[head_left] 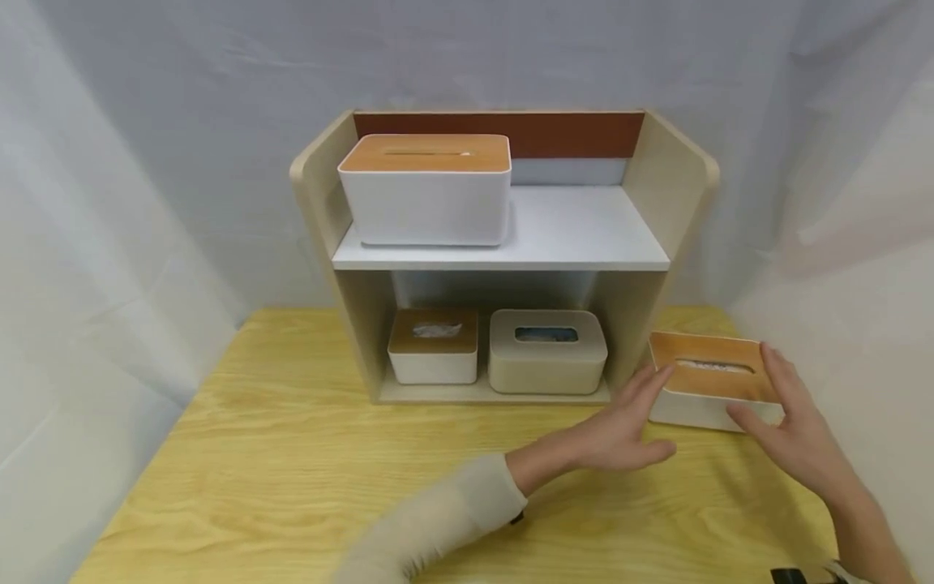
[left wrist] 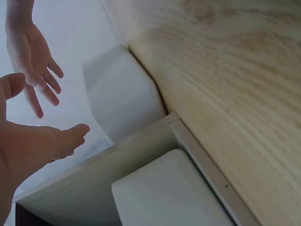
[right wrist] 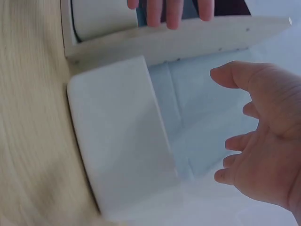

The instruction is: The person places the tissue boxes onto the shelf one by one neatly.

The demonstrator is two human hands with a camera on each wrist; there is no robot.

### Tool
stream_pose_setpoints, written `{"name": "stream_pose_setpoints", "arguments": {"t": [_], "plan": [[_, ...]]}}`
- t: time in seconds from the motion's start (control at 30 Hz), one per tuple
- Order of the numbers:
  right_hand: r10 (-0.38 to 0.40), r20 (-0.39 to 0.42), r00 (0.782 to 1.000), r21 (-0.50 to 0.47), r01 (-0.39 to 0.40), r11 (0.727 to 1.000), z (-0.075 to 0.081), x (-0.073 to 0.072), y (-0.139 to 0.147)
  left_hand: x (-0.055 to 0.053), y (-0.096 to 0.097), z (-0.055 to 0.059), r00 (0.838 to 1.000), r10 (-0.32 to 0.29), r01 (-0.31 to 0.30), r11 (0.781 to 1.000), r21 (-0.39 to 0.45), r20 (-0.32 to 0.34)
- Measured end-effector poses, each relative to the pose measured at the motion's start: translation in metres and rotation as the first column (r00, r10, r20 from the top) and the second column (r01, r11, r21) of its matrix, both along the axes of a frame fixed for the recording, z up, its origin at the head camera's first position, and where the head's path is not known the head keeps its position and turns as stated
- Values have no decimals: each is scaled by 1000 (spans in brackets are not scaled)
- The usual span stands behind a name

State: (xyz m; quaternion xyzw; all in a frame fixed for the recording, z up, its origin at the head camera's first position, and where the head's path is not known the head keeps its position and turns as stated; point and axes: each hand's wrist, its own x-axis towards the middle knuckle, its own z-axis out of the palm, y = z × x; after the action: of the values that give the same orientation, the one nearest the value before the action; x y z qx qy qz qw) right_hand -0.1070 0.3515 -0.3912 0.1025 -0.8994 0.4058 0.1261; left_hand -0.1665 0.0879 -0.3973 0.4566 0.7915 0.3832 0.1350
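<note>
The left hand [head_left: 619, 428] hovers at the 8 o'clock side of a tissue box [head_left: 759, 412], its fingers [left wrist: 63, 141] nearly straight and close together, the thumb well apart from them. The right hand [head_left: 803, 434] hangs at the box's 4 o'clock side, fingers [right wrist: 240, 142] loosely extended with slight gaps between them, its thumb also held away. Neither hand grips anything; from the head the fingertips overlap the box, but both wrist views show them raised and clear of its white walls, with the two palms roughly facing each other.

The box has a wood-toned lid with a slot, a patterned white tissue showing inside. It sits upright on the wood-grain surface [head_left: 277, 454], at 4 o'clock from the middle of a two-tier shelf unit [head_left: 674, 174] and just beside that unit's side panel; whether they touch cannot be told.

On the upper tier, towards 11 o'clock, stands a large white box [head_left: 426, 209] with a wood-toned top and narrow slit. Below, a small brown-lidded box [head_left: 433, 369] lies towards 7 o'clock, and a beige box [head_left: 547, 369] with an oval slot towards 5 o'clock.
</note>
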Motion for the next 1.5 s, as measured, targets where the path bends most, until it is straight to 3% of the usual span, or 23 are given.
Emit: {"name": "stream_pose_setpoints", "arguments": {"t": [0.23,0.37,0.5,0.7,0.8,1.07,1.2,1.43,1.5], "plan": [[-46,47,998,-6,47,999,-17,-4,28,-3,20,-10,983,79,-80,997,-2,165],[-59,113,992,-26,63,998,-25,-6,38,-5,31,-15,955,130,-129,991,-19,267],[-73,193,978,-41,82,996,-32,-11,44,-9,42,-20,929,217,-213,976,-47,300],[-65,286,956,-99,97,990,-42,-24,48,-15,56,-23,862,342,-339,938,-76,374],[-65,307,950,-129,109,986,-46,-29,46,-18,59,-24,846,396,-382,917,-112,356],[-102,330,939,-130,152,980,-52,-35,46,-27,64,-38,851,457,-424,889,-175,259],[-105,360,927,-152,169,974,-57,-36,51,-28,68,-44,860,442,-410,896,-170,256],[-129,369,920,-127,188,974,-63,-33,61,-23,73,-45,897,404,-370,909,-193,182],[-138,375,917,-121,196,973,-63,-30,65,-20,75,-44,900,384,-349,918,-189,203]]}}
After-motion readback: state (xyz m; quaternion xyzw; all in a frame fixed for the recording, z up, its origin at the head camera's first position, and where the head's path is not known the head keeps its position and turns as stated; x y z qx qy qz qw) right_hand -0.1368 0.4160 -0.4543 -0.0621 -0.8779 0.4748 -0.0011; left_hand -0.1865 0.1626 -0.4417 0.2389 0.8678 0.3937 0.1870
